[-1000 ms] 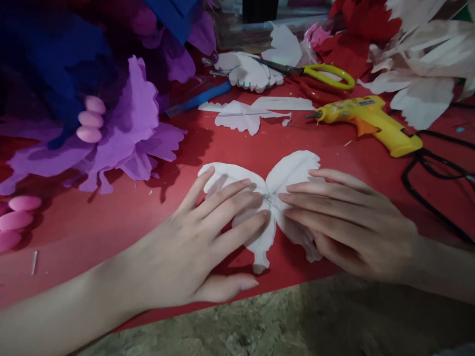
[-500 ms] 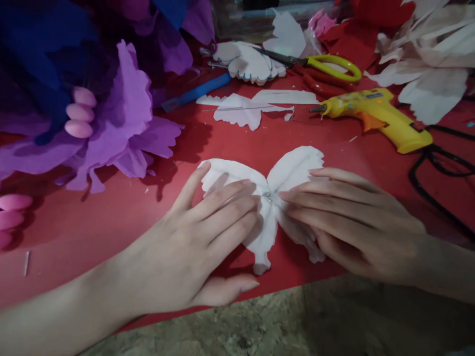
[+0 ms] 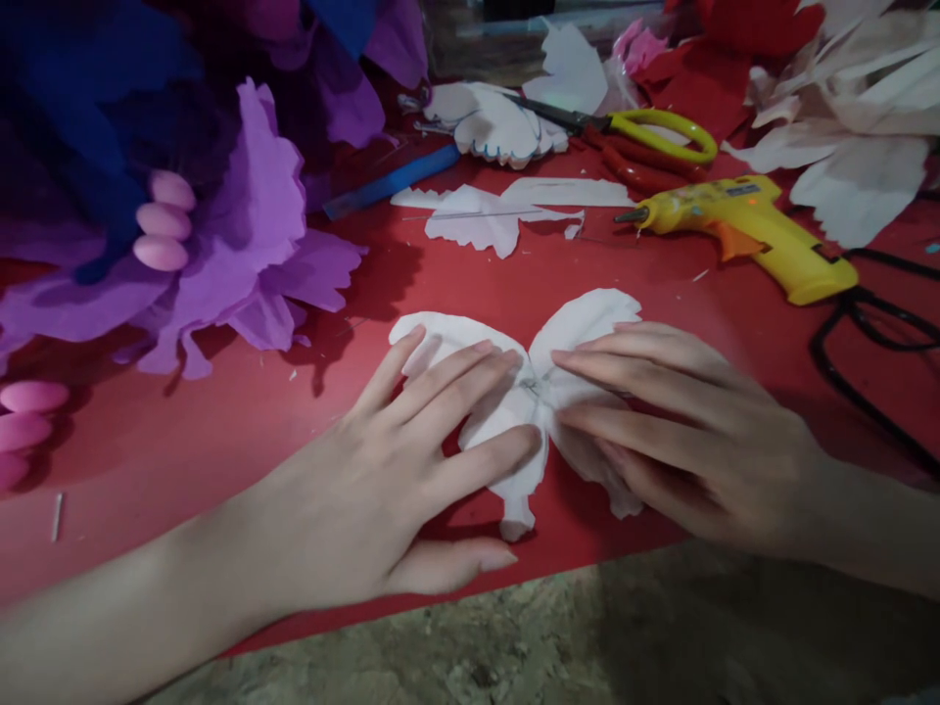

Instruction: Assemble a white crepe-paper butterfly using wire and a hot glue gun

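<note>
White paper butterfly [image 3: 538,390] looks joined at centre, smoothing apparently unfinished — left hand [image 3: 389,480] spread flat on it, pinching nothing; right hand [image 3: 716,446] opposite, thumb hidden, grip unclear.

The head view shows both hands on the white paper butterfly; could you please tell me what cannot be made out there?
In the head view:
Parts of the white paper butterfly: hidden under the left hand and right hand.
Whether the right hand pinches the paper: hidden beneath its fingers.
Detail at the butterfly's centre: blurred.
Label on the yellow glue gun: too small to read.
Lowest pink oval: cut off by the left edge.
</note>
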### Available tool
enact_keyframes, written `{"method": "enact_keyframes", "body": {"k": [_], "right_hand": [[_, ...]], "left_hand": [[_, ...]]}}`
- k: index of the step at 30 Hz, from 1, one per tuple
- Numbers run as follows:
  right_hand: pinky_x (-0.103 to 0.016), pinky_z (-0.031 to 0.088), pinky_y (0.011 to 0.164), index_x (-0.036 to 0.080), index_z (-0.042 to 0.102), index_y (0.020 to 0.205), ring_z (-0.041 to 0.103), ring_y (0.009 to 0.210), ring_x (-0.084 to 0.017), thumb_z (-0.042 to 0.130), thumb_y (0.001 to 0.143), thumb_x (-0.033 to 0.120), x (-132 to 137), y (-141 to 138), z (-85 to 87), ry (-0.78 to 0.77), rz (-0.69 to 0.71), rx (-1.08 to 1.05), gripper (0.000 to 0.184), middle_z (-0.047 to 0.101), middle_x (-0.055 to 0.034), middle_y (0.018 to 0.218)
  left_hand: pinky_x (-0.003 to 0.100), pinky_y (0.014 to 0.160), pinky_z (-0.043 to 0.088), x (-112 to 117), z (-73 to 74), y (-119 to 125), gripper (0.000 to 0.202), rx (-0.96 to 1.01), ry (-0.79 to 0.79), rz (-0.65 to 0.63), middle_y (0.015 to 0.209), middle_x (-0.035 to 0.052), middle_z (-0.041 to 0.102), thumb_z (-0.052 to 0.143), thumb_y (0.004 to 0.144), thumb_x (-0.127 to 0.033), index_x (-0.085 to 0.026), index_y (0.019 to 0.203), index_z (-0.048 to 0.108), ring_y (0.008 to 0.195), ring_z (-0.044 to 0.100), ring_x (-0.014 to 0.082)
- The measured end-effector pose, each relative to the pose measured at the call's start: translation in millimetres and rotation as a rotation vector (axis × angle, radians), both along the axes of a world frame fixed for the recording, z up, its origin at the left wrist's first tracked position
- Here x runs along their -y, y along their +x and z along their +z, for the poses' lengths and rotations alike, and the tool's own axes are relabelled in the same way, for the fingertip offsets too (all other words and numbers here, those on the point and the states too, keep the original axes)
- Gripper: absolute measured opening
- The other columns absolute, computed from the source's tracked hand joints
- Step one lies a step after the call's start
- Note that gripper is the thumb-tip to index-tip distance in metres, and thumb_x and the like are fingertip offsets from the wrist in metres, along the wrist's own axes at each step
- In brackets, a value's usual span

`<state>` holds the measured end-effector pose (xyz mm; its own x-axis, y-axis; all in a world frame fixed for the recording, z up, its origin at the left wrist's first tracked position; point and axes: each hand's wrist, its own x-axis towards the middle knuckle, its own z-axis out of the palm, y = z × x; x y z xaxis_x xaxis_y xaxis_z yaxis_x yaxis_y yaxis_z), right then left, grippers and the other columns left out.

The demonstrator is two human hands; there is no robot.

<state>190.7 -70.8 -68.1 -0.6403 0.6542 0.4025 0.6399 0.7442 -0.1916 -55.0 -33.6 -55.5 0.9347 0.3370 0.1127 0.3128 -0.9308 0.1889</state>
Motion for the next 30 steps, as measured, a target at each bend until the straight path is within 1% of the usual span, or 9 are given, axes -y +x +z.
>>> {"method": "enact_keyframes", "body": {"k": [3, 7, 11, 15, 19, 22, 27, 30], "right_hand": [[-0.042, 0.036, 0.108, 0.02, 0.053, 0.104, 0.044, 0.122, -0.02, 0.044, 0.087, 0.015, 0.6, 0.4, -0.8, -0.009, 0.008, 0.007, 0.02, 0.052, -0.0049, 0.125], [-0.045, 0.035, 0.108, 0.02, 0.053, 0.109, 0.043, 0.123, -0.022, 0.043, 0.087, 0.018, 1.1, 1.9, -2.2, 0.001, 0.029, 0.024, 0.024, 0.051, -0.006, 0.126], [-0.047, 0.033, 0.108, 0.018, 0.054, 0.11, 0.042, 0.123, -0.023, 0.042, 0.089, 0.019, 0.7, 2.7, -2.1, 0.004, 0.038, 0.054, 0.024, 0.05, -0.0077, 0.127], [-0.049, 0.033, 0.107, 0.017, 0.054, 0.11, 0.042, 0.122, -0.023, 0.043, 0.089, 0.02, 1.2, 2.4, -1.0, 0.011, 0.036, 0.069, 0.024, 0.05, -0.0082, 0.126], [-0.05, 0.032, 0.108, 0.017, 0.054, 0.111, 0.041, 0.123, -0.023, 0.045, 0.088, 0.019, 2.4, 1.6, -1.1, -0.004, 0.031, 0.041, 0.025, 0.05, -0.0079, 0.126], [-0.05, 0.033, 0.107, 0.017, 0.054, 0.11, 0.042, 0.123, -0.023, 0.047, 0.087, 0.017, 2.6, 1.1, -1.7, -0.012, 0.032, 0.021, 0.025, 0.05, -0.0078, 0.126], [-0.052, 0.034, 0.105, 0.017, 0.054, 0.11, 0.043, 0.121, -0.024, 0.046, 0.087, 0.017, 3.0, 0.5, -2.6, -0.013, 0.028, 0.039, 0.025, 0.049, -0.0081, 0.126], [-0.052, 0.033, 0.105, 0.018, 0.054, 0.11, 0.044, 0.12, -0.024, 0.045, 0.088, 0.018, 3.5, 1.1, -3.2, 0.006, 0.026, 0.041, 0.024, 0.05, -0.0076, 0.127]], "left_hand": [[0.066, 0.1, 0.03, -0.4, -0.8, -0.8, 0.051, -0.013, 0.006, -0.005, 0.139, 0.0259, 0.041, 0.031, 0.093, -0.052, -0.017, 0.129, 0.042, 0.134, 0.033, 0.0378], [0.065, 0.104, 0.027, -0.2, -1.3, -0.2, 0.047, -0.02, -0.012, 0.02, 0.14, 0.0235, 0.042, 0.03, 0.094, -0.049, -0.018, 0.127, 0.046, 0.135, 0.032, 0.0361], [0.066, 0.103, 0.028, -1.1, -1.4, 1.0, 0.051, -0.018, -0.029, 0.003, 0.139, 0.025, 0.042, 0.032, 0.093, -0.052, -0.017, 0.127, 0.048, 0.134, 0.034, 0.0377], [0.066, 0.103, 0.027, -2.6, -1.6, 0.8, 0.049, -0.03, -0.041, 0.003, 0.141, 0.0245, 0.041, 0.035, 0.093, -0.05, -0.018, 0.127, 0.048, 0.135, 0.032, 0.0369], [0.068, 0.101, 0.027, -1.1, -2.6, 0.0, 0.046, 0.001, -0.033, 0.01, 0.139, 0.0273, 0.041, 0.034, 0.094, -0.048, -0.018, 0.123, 0.051, 0.134, 0.033, 0.0384], [0.069, 0.1, 0.028, 0.6, -3.4, -0.1, 0.045, 0.008, -0.024, 0.005, 0.139, 0.0293, 0.041, 0.035, 0.094, -0.047, -0.016, 0.122, 0.051, 0.134, 0.034, 0.0399], [0.069, 0.099, 0.028, 0.6, -5.1, 0.3, 0.046, 0.024, 0.005, 0.001, 0.138, 0.0305, 0.041, 0.033, 0.094, -0.047, -0.015, 0.123, 0.05, 0.133, 0.034, 0.0404], [0.069, 0.099, 0.029, -0.2, -5.7, 0.3, 0.046, 0.028, 0.009, -0.004, 0.138, 0.0302, 0.041, 0.031, 0.095, -0.047, -0.015, 0.124, 0.049, 0.133, 0.034, 0.0401]]}}
